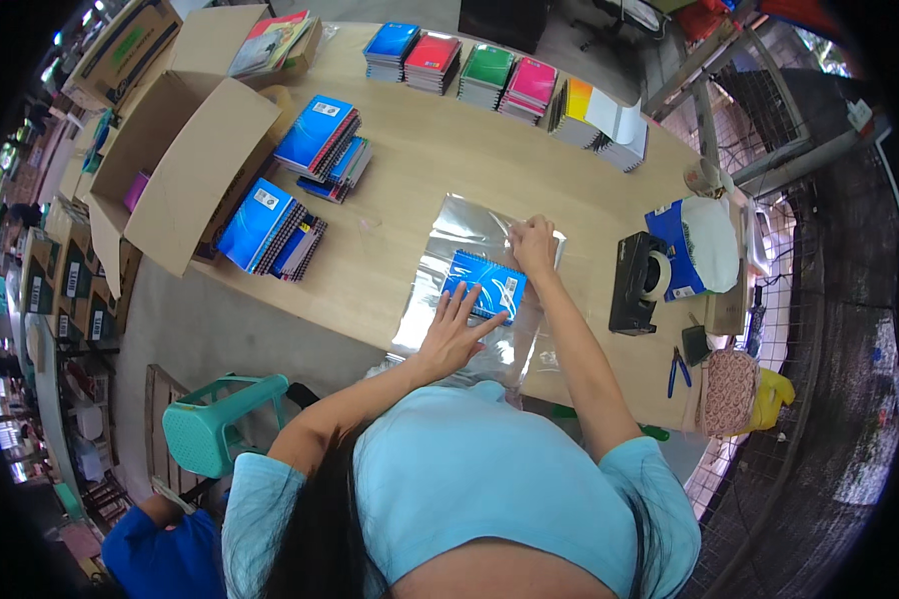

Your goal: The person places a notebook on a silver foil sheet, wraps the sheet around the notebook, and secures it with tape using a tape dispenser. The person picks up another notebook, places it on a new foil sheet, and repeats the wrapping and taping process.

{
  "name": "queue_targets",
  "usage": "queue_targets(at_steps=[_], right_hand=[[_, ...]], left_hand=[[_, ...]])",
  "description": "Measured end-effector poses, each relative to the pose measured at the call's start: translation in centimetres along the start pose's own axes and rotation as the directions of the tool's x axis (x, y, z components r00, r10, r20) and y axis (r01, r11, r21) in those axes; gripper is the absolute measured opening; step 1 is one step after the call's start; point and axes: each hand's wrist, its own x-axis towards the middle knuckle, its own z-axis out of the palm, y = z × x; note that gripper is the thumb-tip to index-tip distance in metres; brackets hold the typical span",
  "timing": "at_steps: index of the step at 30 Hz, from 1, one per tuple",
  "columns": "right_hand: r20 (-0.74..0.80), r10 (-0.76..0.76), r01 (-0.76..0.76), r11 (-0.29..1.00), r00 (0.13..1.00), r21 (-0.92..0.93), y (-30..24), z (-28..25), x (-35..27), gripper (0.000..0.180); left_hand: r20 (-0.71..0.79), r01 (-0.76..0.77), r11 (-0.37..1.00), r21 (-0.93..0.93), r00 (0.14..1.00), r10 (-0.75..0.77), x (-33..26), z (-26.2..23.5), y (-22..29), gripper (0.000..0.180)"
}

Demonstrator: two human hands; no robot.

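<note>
A blue spiral notebook [476,269] lies on a sheet of clear plastic film [456,220] at the near middle of the table. Some of the film seems to reflect over its cover. My left hand [451,337] rests on the notebook's lower left part with fingers spread flat. Just beyond the notebook's upper right corner, my right hand [535,246] is closed with its fingers bent, pinching the film near its right edge. The fingertips there are partly hidden by the hand itself.
Notebook stacks [487,78] line the table's far edge. More blue notebooks [265,225] sit left, beside an open cardboard box [185,160]. At right are a black tape dispenser [631,285], a blue-and-white pack [704,245] and blue-handled pliers [679,371]. A green stool [205,429] stands lower left, near a person in blue [160,554].
</note>
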Motion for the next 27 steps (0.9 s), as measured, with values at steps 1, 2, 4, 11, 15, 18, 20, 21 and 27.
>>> queue_targets(at_steps=[1, 2, 4, 11, 15, 18, 20, 21, 27], right_hand=[[-0.024, -0.087, 0.082, 0.983, 0.996, -0.164, -0.4, -0.2, 0.2, 0.013], [-0.023, -0.096, 0.091, 0.983, 0.995, -0.162, -0.7, -0.7, 0.3, 0.013], [-0.042, -0.306, 0.289, 0.930, 0.951, -0.225, -1.2, -1.9, 0.5, 0.010], [0.130, -0.292, 0.311, 0.934, 0.948, -0.173, -4.2, -5.6, 3.4, 0.013], [0.497, -0.103, 0.139, 0.990, 0.862, -0.037, -4.2, -6.6, 5.8, 0.021], [0.501, -0.125, 0.084, 0.991, 0.857, 0.104, -2.7, -5.5, 6.5, 0.024], [0.457, -0.171, 0.138, 0.985, 0.873, 0.105, -2.2, -5.1, 6.6, 0.025], [0.497, -0.167, 0.093, 0.981, 0.852, 0.170, -1.9, -5.0, 6.7, 0.026], [0.554, -0.196, 0.126, 0.979, 0.809, 0.163, -2.6, -3.5, 5.8, 0.028]], left_hand=[[-0.007, 0.007, 1.000, 0.003, 1.000, -0.007, 0.0, -0.1, 0.0, 0.082], [-0.004, 0.011, 1.000, 0.008, 1.000, -0.010, -0.1, -0.3, 0.2, 0.081], [-0.004, 0.019, 1.000, 0.012, 1.000, -0.019, -0.2, -0.4, 0.3, 0.080], [-0.044, 0.028, 1.000, -0.001, 0.999, -0.028, -0.3, 0.4, 0.2, 0.076], [-0.047, 0.043, 0.999, 0.030, 0.998, -0.041, -0.4, 0.4, 0.4, 0.077], [-0.058, 0.034, 0.999, 0.041, 0.998, -0.032, -0.1, 0.1, 0.6, 0.080], [-0.066, 0.061, 0.998, 0.012, 0.996, -0.060, 0.1, 0.0, 0.8, 0.081], [-0.071, 0.086, 0.996, -0.017, 0.994, -0.087, 0.2, 0.0, 0.9, 0.082], [-0.169, 0.131, 0.989, 0.069, 0.979, -0.117, 0.3, 1.1, 1.0, 0.086]])
